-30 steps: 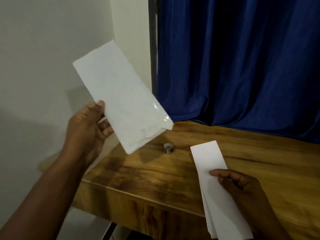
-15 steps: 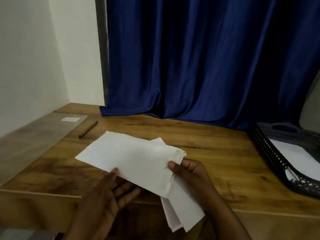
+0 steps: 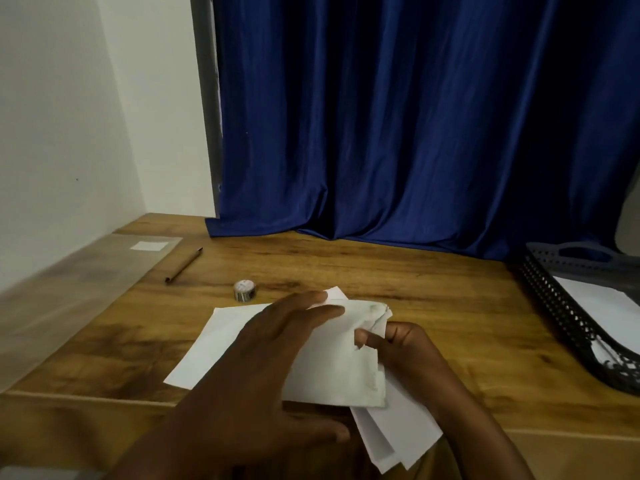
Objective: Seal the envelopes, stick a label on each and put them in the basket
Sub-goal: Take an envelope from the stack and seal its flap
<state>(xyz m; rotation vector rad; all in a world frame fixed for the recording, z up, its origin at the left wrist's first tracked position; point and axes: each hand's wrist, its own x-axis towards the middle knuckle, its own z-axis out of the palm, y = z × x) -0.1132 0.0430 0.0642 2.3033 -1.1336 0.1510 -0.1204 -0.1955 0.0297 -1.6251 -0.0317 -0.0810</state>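
The envelope [image 3: 322,362] lies flat on the table [image 3: 433,306] at lower centre of the frame, across a stack of further envelopes [image 3: 398,431] that juts off the near edge. The left hand [image 3: 277,358] rests on it with fingers straight and spread. The right hand [image 3: 401,344] pinches its crumpled right end between thumb and curled fingers. The basket [image 3: 568,317] sits at the right edge, white paper inside. Just above the envelope stands a tape roll [image 3: 245,290]; a pen [image 3: 183,265] lies further left, and a label [image 3: 148,245] at the far left
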